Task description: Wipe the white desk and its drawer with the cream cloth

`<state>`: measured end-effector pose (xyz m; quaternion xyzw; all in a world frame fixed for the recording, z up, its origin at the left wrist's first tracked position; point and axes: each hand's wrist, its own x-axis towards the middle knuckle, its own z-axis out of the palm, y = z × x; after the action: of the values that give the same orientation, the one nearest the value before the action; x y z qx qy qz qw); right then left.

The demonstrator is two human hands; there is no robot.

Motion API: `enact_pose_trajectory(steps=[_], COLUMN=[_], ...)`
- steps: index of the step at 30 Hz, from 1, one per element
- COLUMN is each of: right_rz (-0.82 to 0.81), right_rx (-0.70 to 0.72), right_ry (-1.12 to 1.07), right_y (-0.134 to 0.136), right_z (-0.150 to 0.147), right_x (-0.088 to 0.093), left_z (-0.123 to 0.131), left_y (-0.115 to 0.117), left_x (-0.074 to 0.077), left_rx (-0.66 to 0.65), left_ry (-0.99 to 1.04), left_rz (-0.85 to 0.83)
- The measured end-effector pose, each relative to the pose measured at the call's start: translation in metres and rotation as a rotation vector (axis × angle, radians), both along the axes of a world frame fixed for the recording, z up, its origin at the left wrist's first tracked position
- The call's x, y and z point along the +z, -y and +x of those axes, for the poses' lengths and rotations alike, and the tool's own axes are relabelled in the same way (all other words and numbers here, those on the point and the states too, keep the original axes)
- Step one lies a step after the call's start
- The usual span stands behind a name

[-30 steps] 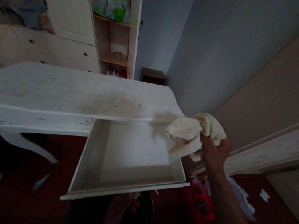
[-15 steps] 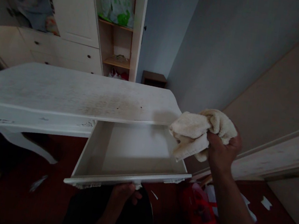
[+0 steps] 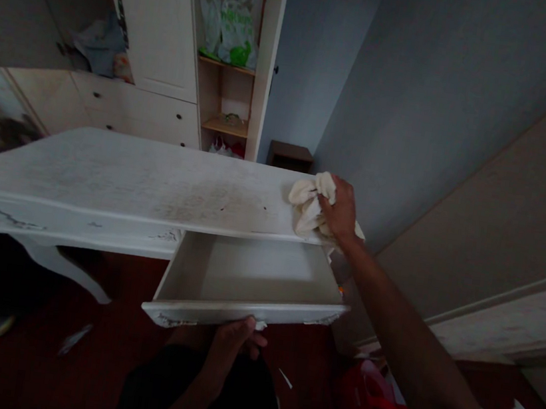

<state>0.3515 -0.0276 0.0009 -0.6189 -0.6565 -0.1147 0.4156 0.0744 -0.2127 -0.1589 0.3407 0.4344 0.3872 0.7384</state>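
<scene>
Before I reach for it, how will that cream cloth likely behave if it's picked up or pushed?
The cream cloth is probably floppy, since it bunches into loose folds in the right hand. Pushed across the tabletop, it would likely crumple rather than roll, given its uneven shape.

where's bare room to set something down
Between the left end of the scuffed white desktop and the crumpled cream cloth; also inside the open white drawer, behind its front. Crowded: the desktop's right end, where the right hand grips the cloth.
</scene>
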Motion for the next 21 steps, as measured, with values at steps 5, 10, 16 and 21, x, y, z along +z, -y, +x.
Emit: enact_pose_trajectory(steps=[5,10,16,21], right_rz=[-0.31,-0.349,-0.24,-0.213], right_rx=[0.157,0.155,0.013,0.019], right_ry=[0.191,0.179,0.106,0.089], right_y=[-0.04,-0.051,-0.045,-0.045], right_z=[-0.008,0.001,-0.001,-0.002], right_x=[-0.031,-0.034,-0.041,-0.044], left_z=[0.001,0.0,-0.002,-0.004], left_y=[-0.005,-0.007,-0.021,-0.042], left_x=[-0.006,-0.004,0.003,0.009], left_rx=[-0.04,-0.016,0.073,0.078], left_ry=[-0.011,0.007,0.001,-0.002], left_rz=[-0.005,0.0,0.004,-0.021])
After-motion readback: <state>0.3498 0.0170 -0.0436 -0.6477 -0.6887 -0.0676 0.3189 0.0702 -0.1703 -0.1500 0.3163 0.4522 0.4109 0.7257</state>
